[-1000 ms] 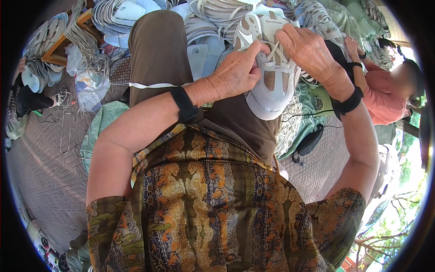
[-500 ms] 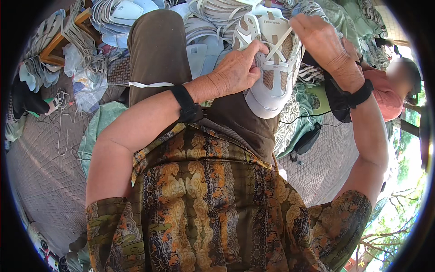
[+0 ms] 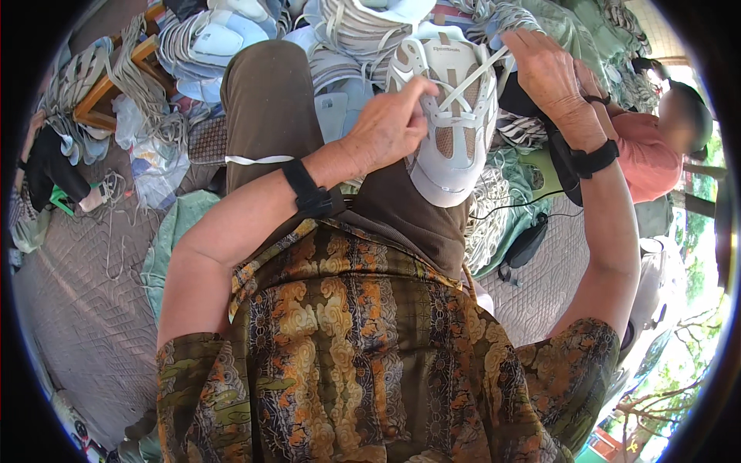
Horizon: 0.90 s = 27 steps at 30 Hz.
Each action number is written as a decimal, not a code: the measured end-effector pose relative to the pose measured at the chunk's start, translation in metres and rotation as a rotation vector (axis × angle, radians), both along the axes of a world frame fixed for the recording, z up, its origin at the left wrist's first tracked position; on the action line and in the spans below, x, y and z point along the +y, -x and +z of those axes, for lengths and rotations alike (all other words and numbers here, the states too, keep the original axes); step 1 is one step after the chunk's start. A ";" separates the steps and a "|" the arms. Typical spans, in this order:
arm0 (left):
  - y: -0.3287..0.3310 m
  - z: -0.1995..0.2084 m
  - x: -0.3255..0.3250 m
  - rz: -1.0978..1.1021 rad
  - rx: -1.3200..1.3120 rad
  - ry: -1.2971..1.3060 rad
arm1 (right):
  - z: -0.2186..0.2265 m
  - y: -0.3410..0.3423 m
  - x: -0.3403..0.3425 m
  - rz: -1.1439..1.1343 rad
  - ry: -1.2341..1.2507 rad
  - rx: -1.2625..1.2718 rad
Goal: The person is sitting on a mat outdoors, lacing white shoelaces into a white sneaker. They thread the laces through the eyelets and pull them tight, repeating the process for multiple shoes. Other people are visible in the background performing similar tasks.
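Note:
A white and beige sneaker upper [image 3: 454, 166] rests toe-down over my right thigh, its flat white laces [image 3: 461, 102] crossing the lower eyelets. My left hand [image 3: 390, 123] is at its left eyelet edge, with fingers curled and index fingertip and thumb against the side; what the hidden fingers touch cannot be seen. Above the upper's right side, my right hand [image 3: 540, 68] pinches a lace end and holds it taut, up and away from the eyelets. A black strap circles each of my wrists.
Stacks of flat uppers [image 3: 355, 38] with hanging laces lie beyond my knees. A wooden frame [image 3: 96, 112] and plastic bags [image 3: 154, 166] are at the left. Another person in a pink top [image 3: 644, 150] sits close at the right. A black pouch [image 3: 526, 241] lies on the quilted mat [image 3: 85, 309].
My left hand has slid a little left along the upper's edge, its fingers less tightly closed. My right hand still holds the lace, drawn slightly farther right. The whole view has shifted slightly.

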<state>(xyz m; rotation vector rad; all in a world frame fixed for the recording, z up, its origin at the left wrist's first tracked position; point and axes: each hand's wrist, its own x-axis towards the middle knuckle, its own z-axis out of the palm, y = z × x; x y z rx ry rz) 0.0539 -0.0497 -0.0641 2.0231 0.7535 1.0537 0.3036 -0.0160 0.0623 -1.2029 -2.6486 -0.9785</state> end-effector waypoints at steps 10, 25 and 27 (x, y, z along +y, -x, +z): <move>-0.007 0.026 0.026 0.075 0.177 -0.332 | -0.003 -0.063 -0.044 -0.481 -0.115 0.162; 0.042 0.046 0.069 -0.347 0.510 0.493 | -0.003 -0.118 -0.108 -0.585 -0.186 0.598; 0.059 0.046 0.074 -0.352 0.538 0.530 | -0.003 -0.127 -0.112 -0.605 -0.198 0.578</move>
